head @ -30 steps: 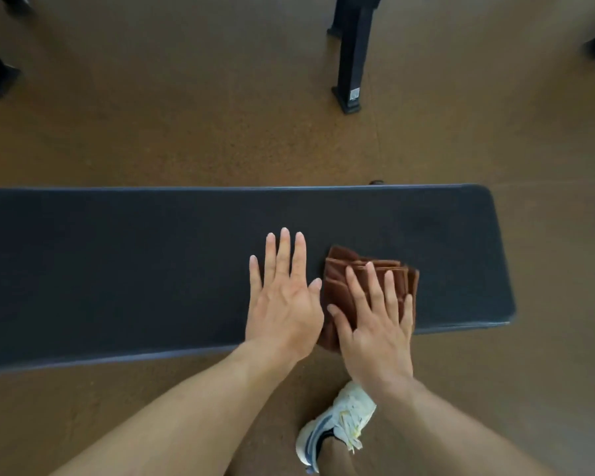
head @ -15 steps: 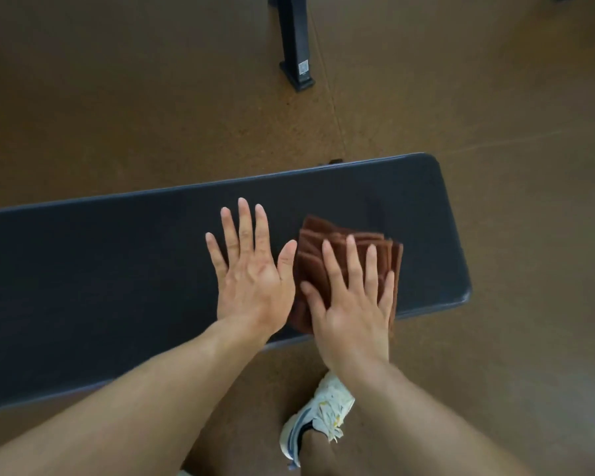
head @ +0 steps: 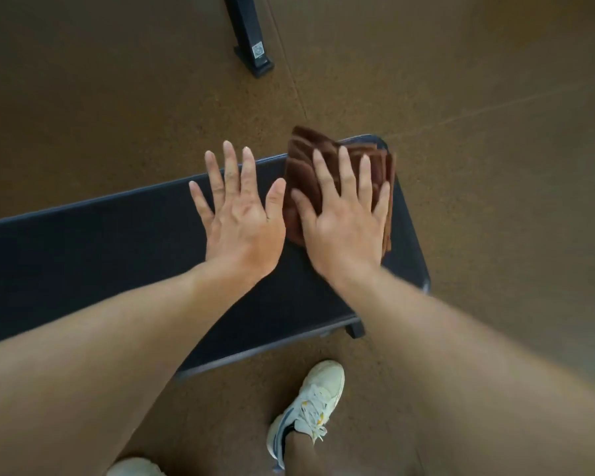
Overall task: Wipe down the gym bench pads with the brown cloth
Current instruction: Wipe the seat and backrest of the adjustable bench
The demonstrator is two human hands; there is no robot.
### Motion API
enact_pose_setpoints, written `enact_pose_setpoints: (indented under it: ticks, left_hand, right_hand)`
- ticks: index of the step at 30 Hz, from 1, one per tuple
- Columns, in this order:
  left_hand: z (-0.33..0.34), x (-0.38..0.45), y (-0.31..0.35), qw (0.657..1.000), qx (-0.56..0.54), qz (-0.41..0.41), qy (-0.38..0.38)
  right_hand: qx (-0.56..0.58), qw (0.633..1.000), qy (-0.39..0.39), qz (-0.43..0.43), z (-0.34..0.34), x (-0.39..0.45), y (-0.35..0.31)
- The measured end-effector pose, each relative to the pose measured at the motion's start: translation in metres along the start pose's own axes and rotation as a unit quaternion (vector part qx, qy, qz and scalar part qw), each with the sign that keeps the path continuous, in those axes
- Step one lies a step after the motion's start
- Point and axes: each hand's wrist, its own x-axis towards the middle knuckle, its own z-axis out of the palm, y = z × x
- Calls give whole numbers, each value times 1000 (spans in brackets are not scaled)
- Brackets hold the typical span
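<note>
- The right hand is pressing the folded brown cloth flat, fingers straight and spread.
- The cloth is lying at the far right end of the bench pad.
- The left hand is resting open on the pad just beside the cloth.

- My right hand has pushed the brown cloth from mid-pad out toward 1 o'clock; its far edge now hangs past the far-right corner of the bench pad.
- Left hand slid along w/ it, flat on the pad, fingertips now past the far edge.
- Both arms reach further out.
- My shoe shows more fully at 6 o'clock.
</note>
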Motion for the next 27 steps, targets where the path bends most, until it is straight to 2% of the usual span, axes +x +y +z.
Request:
enact_pose_setpoints:
  ticks: [1,3,5,11,14,17,19,24,27]
  left_hand:
    - [4,3,8,1000,5,8,-10]
    - [13,7,24,999,22,23,-37]
    - [22,11,36,997,32,17,-69]
    - [32,16,41,991,83,-26,-102]
    - [28,21,42,988,71,-39,-131]
    - [24,24,44,984,72,-44,-159]
    - [21,24,46,981,74,-47,-173]
    - [17,22,49,978,68,-44,-191]
    - [16,19,48,978,76,-35,-192]
  right_hand:
    - [3,1000,15,20,4,-38,12]
    - [-3,999,-3,38,12,-98,31]
    - [-4,999,-29,41,19,-108,42]
    - [0,1000,-25,10,-3,-8,34]
    - [47,998,-24,37,-25,73,24]
    - [77,996,-31,32,-32,93,31]
    - [95,995,-16,30,-34,66,51]
    - [208,966,-1,156,-24,-66,104]
    - [282,937,68,195,-8,-130,113]
